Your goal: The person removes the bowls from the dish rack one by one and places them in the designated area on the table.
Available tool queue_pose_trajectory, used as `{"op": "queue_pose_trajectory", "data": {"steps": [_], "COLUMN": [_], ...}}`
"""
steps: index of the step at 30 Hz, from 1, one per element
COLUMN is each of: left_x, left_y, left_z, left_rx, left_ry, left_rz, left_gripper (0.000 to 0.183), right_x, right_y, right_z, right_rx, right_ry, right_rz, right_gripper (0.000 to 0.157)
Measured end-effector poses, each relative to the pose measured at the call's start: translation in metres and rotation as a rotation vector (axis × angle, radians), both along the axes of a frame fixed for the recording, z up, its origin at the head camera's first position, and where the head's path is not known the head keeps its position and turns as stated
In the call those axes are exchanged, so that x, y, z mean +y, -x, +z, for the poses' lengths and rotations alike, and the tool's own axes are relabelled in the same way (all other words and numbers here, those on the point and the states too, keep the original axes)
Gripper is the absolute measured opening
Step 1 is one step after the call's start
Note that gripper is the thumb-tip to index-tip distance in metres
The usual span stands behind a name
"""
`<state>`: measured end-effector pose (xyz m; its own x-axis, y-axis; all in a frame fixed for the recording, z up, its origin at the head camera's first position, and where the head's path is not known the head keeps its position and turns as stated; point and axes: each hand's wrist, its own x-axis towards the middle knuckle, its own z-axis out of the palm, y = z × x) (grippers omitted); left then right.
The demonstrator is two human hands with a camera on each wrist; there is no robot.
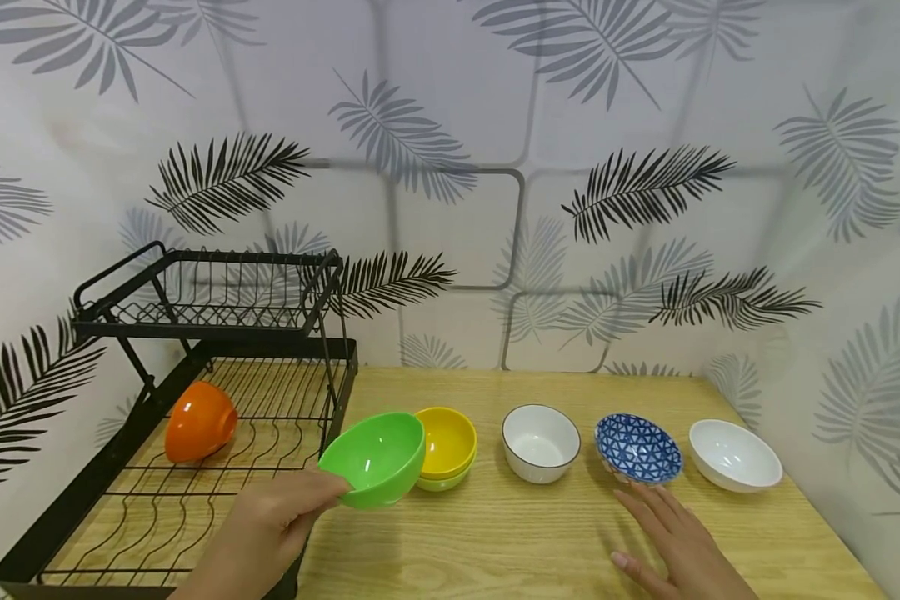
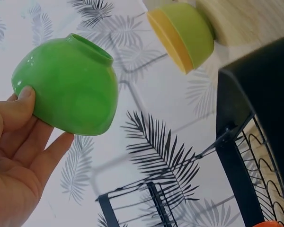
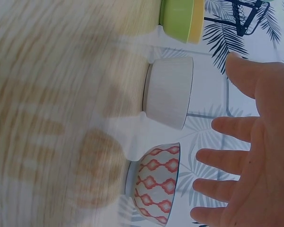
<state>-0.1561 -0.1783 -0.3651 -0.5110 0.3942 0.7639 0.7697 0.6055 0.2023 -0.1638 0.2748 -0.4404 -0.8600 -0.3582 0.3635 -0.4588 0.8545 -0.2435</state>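
Note:
Raised near the rack's right side, a bright green bowl [image 1: 378, 460] tilts with its opening facing up. My left hand [image 1: 270, 521] pinches its rim, thumb on one face in the left wrist view. Just behind that bowl, a yellow bowl [image 1: 453, 437] is nested in a light green bowl [image 1: 450, 482]. My right hand [image 1: 675, 537] holds nothing, fingers extended, in front of a bowl with a blue-patterned inside [image 1: 637, 448]. From the right wrist, that bowl's outside [image 3: 156, 184] shows a red pattern, apart from the fingers.
A black two-tier dish rack [image 1: 195, 331] stands on the left, an orange bowl [image 1: 201, 423] lying tipped on its lower tier. Along the wooden table [image 1: 480, 550] sit a dark-rimmed white bowl [image 1: 542, 446] and, far right, a plain white bowl [image 1: 735, 457]. A leaf-patterned wall closes the back.

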Motion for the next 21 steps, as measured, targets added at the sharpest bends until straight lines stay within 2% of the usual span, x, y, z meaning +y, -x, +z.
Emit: {"op": "queue_pose_trajectory", "data": {"steps": [7, 14, 16, 19, 21], "left_x": [0.009, 0.019, 0.023, 0.029, 0.033], "left_y": [0.004, 0.008, 0.010, 0.012, 0.012], "left_z": [-0.004, -0.007, -0.008, -0.009, -0.009], "left_rx": [0.042, 0.088, 0.108, 0.130, 0.140], "left_ry": [0.044, 0.054, 0.045, 0.041, 0.056], "left_rz": [-0.124, -0.196, -0.228, -0.265, -0.268], "left_gripper": [0.042, 0.047, 0.040, 0.018, 0.018], "right_x": [-0.001, 0.000, 0.000, -0.001, -0.002], "right_y": [0.000, 0.000, 0.001, 0.001, 0.002], "right_z": [0.000, -0.001, -0.001, -0.001, 0.000], "right_rx": [-0.024, -0.025, -0.020, -0.012, -0.013], "right_ry": [-0.006, -0.005, -0.004, -0.004, 0.002], "right_rz": [-0.017, -0.013, -0.009, -0.003, 0.005], "right_gripper": [0.065, 0.064, 0.063, 0.064, 0.064]}}
